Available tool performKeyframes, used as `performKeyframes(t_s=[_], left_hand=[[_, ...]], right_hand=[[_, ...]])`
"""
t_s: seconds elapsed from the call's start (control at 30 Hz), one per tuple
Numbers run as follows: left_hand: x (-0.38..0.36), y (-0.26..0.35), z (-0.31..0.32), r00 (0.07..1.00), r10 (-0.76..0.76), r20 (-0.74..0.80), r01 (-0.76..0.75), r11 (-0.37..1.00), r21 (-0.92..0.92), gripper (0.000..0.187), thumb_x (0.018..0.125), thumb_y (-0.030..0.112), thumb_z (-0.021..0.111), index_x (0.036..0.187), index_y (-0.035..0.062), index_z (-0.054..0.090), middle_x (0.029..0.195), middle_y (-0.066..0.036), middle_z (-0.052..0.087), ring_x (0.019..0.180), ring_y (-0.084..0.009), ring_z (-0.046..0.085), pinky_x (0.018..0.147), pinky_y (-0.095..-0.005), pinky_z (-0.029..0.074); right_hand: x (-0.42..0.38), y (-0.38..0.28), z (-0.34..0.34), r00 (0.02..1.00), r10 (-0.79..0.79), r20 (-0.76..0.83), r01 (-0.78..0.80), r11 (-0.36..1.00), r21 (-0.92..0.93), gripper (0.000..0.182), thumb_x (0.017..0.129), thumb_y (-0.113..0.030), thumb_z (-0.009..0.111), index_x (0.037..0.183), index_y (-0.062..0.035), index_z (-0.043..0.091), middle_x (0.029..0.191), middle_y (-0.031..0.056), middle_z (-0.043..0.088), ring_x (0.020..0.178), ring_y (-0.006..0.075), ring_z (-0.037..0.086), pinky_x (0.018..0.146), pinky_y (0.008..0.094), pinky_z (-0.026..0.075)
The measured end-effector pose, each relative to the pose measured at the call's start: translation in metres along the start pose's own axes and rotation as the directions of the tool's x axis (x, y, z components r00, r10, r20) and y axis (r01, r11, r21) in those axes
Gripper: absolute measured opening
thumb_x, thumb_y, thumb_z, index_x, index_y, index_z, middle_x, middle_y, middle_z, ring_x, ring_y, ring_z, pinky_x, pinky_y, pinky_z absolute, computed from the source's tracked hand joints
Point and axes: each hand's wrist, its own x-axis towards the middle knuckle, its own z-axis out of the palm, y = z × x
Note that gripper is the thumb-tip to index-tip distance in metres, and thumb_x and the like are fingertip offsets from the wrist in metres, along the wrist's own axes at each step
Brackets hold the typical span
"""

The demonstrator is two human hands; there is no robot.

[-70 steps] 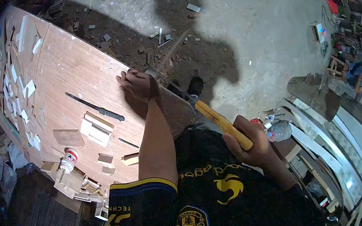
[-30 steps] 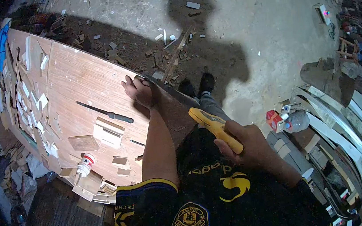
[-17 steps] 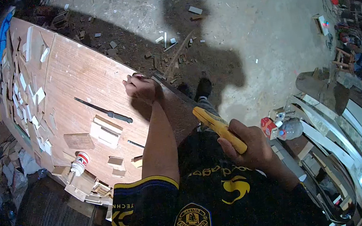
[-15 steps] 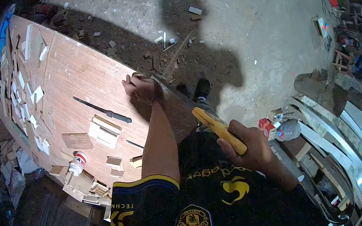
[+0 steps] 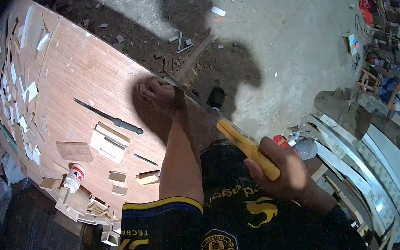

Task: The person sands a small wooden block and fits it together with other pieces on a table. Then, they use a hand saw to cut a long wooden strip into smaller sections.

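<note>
My right hand is wrapped around the yellow handle of a handsaw. The saw's thin blade runs up and away along the edge of the wooden tabletop, reaching close to my left hand. At that edge my left hand lies with curled fingers, pressed down in shadow; whatever is under the fingers is hidden. To its left lies a dark rasp-like tool with a long narrow blade. Below the rasp is a small pale tray-like wooden piece, with a slim dark rod nearby.
A white glue bottle stands among small wooden offcuts on the tabletop. Many scraps pile up at its far left. Wood debris litters the floor. Long white panels and a clear plastic bottle lie at right.
The view has shifted slightly. The saw handle and my right hand sit a little lower and farther right, still gripping. My left hand stays at the table edge.
</note>
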Motion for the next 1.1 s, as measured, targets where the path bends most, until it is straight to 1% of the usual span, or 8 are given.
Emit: performKeyframes(t_s=[0.37, 0.57, 0.63, 0.73, 0.77, 0.83, 0.97, 1.1], left_hand=[[-0.012, -0.011, 0.034, 0.985, -0.154, -0.082, 0.147, 0.986, -0.08, 0.008, 0.085, 0.004, 0.055, 0.08, 0.0056, 0.06, 0.126, -0.021, 0.048, 0.125, -0.043, 0.043, 0.103, -0.0557, 0.036], [-0.008, -0.016, 0.031, 0.967, 0.046, -0.249, -0.058, 0.997, -0.042, 0.011, 0.087, 0.013, 0.059, 0.087, 0.0031, 0.063, 0.114, -0.024, 0.052, 0.114, -0.0448, 0.05, 0.094, -0.0557, 0.045], [-0.01, -0.021, 0.035, 0.988, 0.014, -0.151, -0.029, 0.995, -0.095, 0.026, 0.086, 0.03, 0.06, 0.083, 0.0043, 0.061, 0.115, -0.021, 0.05, 0.117, -0.043, 0.046, 0.1, -0.0549, 0.035], [-0.012, -0.007, 0.026, 0.986, -0.161, -0.053, 0.156, 0.984, -0.091, 0.021, 0.086, 0.024, 0.059, 0.082, 0.0033, 0.06, 0.117, -0.021, 0.049, 0.121, -0.0425, 0.044, 0.1, -0.0569, 0.036], [-0.008, -0.01, 0.031, 0.985, -0.159, -0.065, 0.153, 0.984, -0.095, 0.021, 0.086, 0.024, 0.059, 0.082, 0.0033, 0.06, 0.117, -0.021, 0.049, 0.121, -0.0425, 0.044, 0.1, -0.0569, 0.036], [-0.013, -0.022, 0.036, 0.988, -0.004, -0.154, 0.003, 1.0, -0.004, 0.018, 0.087, 0.02, 0.057, 0.082, 0.0032, 0.06, 0.119, -0.022, 0.049, 0.122, -0.0429, 0.045, 0.101, -0.0571, 0.037], [-0.017, -0.019, 0.037, 0.991, -0.122, -0.045, 0.116, 0.985, -0.128, 0.014, 0.086, 0.016, 0.056, 0.082, 0.0033, 0.06, 0.122, -0.022, 0.049, 0.121, -0.0429, 0.047, 0.101, -0.0551, 0.04], [-0.012, -0.017, 0.03, 0.987, -0.016, -0.158, 0.002, 0.996, -0.087, 0.003, 0.083, 0.009, 0.061, 0.083, 0.0067, 0.059, 0.12, -0.023, 0.048, 0.113, -0.0426, 0.049, 0.093, -0.0554, 0.042]], right_hand=[[0.023, -0.012, 0.012, 1.0, -0.002, 0.013, 0.002, 1.0, -0.01, 0.025, 0.091, -0.023, 0.066, 0.09, -0.004, 0.049, 0.066, 0.0167, 0.058, 0.058, 0.0314, 0.063, 0.053, 0.0389, 0.048], [0.026, -0.018, 0.015, 0.999, -0.023, 0.043, 0.023, 1.0, -0.021, 0.025, 0.093, -0.023, 0.065, 0.09, -0.0039, 0.048, 0.067, 0.0147, 0.058, 0.059, 0.0306, 0.063, 0.053, 0.0396, 0.048], [0.03, -0.02, 0.017, 1.0, 0.009, 0.009, -0.009, 1.0, 0.012, 0.024, 0.093, -0.022, 0.064, 0.09, -0.0041, 0.048, 0.066, 0.0139, 0.058, 0.059, 0.0286, 0.063, 0.052, 0.0393, 0.048], [0.05, 0.0, 0.045, 0.999, -0.005, -0.053, 0.007, 0.999, 0.048, 0.022, 0.094, -0.019, 0.062, 0.09, -0.0034, 0.048, 0.066, 0.0128, 0.056, 0.059, 0.0238, 0.063, 0.052, 0.0374, 0.047], [0.052, 0.0, 0.05, 0.995, -0.039, -0.092, 0.04, 0.999, 0.015, 0.028, 0.091, -0.025, 0.066, 0.104, -0.0042, 0.053, 0.07, 0.0206, 0.064, 0.068, 0.0409, 0.068, 0.056, 0.0455, 0.053], [0.039, -0.011, 0.039, 0.998, -0.016, -0.063, 0.018, 0.999, 0.037, 0.028, 0.091, -0.024, 0.066, 0.104, -0.0041, 0.053, 0.071, 0.0205, 0.064, 0.069, 0.0407, 0.068, 0.056, 0.0452, 0.053], [0.035, 0.0, 0.032, 0.992, -0.058, -0.11, 0.067, 0.994, 0.084, 0.028, 0.09, -0.024, 0.067, 0.103, -0.0035, 0.053, 0.073, 0.0206, 0.065, 0.07, 0.0399, 0.068, 0.057, 0.0443, 0.054], [0.044, 0.002, 0.045, 0.991, -0.063, -0.118, 0.07, 0.996, 0.049, 0.034, 0.089, -0.024, 0.068, 0.111, -0.0021, 0.054, 0.071, 0.0204, 0.065, 0.066, 0.0386, 0.068, 0.056, 0.0432, 0.054]])
